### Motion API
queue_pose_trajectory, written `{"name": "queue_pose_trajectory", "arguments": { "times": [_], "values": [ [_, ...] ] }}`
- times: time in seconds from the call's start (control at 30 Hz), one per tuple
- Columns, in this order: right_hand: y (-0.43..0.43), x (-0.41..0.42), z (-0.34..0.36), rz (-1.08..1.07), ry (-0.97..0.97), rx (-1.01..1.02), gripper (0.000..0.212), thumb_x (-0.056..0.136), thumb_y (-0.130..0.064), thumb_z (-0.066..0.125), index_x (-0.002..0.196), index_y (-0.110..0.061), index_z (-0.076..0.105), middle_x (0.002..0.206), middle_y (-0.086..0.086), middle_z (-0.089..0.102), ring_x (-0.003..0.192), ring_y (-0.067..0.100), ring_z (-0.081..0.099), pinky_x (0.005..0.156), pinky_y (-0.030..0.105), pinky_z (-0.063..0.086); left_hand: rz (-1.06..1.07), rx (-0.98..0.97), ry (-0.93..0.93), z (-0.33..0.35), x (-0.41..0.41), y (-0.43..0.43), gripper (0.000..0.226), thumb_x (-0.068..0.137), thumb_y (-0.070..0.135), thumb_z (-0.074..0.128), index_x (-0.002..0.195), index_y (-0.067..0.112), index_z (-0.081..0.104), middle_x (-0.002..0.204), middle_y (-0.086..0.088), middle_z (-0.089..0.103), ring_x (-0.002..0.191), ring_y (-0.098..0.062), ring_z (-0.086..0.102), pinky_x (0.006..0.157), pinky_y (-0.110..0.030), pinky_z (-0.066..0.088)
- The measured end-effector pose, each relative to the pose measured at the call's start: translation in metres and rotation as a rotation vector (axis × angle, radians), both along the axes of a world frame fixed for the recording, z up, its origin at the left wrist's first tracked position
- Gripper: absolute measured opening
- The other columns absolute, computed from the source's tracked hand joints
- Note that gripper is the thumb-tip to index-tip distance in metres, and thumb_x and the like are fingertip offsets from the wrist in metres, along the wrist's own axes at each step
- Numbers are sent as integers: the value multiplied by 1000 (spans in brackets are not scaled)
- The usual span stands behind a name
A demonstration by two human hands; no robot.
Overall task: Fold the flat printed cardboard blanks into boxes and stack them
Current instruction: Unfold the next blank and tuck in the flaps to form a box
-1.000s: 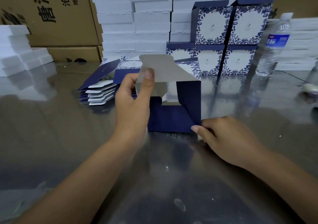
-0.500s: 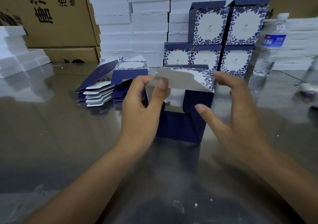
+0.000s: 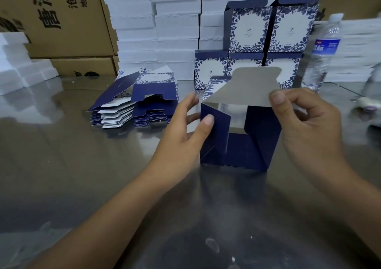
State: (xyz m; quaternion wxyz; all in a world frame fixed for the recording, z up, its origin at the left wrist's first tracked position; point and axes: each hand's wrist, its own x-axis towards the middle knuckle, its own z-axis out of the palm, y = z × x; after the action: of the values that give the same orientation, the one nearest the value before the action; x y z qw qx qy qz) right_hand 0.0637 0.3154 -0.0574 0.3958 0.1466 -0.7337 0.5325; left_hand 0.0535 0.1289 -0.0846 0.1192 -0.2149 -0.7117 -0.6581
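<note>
on the tabletop (image 3: 72, 175), finished boxes (image 3: 268, 31) stand stacked at the back and flat blanks (image 3: 134, 107) lie piled to the left, near the half-formed box (image 3: 243, 151) standing upright in the middle. the left hand (image 3: 181, 132) grips the box's left wall, thumb pressing the side flap (image 3: 218, 128) inward, likely to steady it. the right hand (image 3: 309, 124) pinches the raised top flap (image 3: 247, 87) between thumb and fingers, seemingly ready to fold it down.
</note>
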Motion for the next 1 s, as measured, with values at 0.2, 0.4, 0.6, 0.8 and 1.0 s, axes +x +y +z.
{"name": "queue_pose_trajectory", "arguments": {
  "times": [0.2,0.4,0.6,0.8,1.0],
  "values": [
    [-6,5,3,149,-76,-105,13,75,-40,58,71,-30,62,80,-12,60,73,-15,53,70,2,37,353,-254,82,-3,-6,-7,34,75,63,56,79,30,49,74,22,57,72,6,52,67,-8,39],
    [-5,3,1,268,-72,-84,17,76,-41,59,61,-42,68,72,-28,62,77,-15,53,72,3,37,513,-460,290,-1,-5,-9,42,87,54,48,61,23,35,59,6,49,59,-9,44,53,-22,32],
    [-7,4,2,381,-64,-80,17,73,-39,59,59,-39,67,71,-24,63,79,-10,56,74,5,39,531,-471,343,2,-3,-10,43,88,46,46,65,9,43,52,-5,42,56,-23,41,55,-41,33],
    [-6,4,2,385,-61,-76,13,77,-29,57,65,-27,62,69,-26,63,78,-14,55,72,3,38,527,-432,335,3,-4,-10,43,86,43,52,59,16,31,47,0,33,55,-22,36,52,-32,26],
    [-7,3,1,384,-60,-62,12,78,-29,57,68,-25,60,68,-27,61,73,-13,54,70,3,38,443,-537,248,4,-8,-18,47,84,54,52,63,12,47,55,-2,52,59,-22,53,57,-39,40]
  ]
}}
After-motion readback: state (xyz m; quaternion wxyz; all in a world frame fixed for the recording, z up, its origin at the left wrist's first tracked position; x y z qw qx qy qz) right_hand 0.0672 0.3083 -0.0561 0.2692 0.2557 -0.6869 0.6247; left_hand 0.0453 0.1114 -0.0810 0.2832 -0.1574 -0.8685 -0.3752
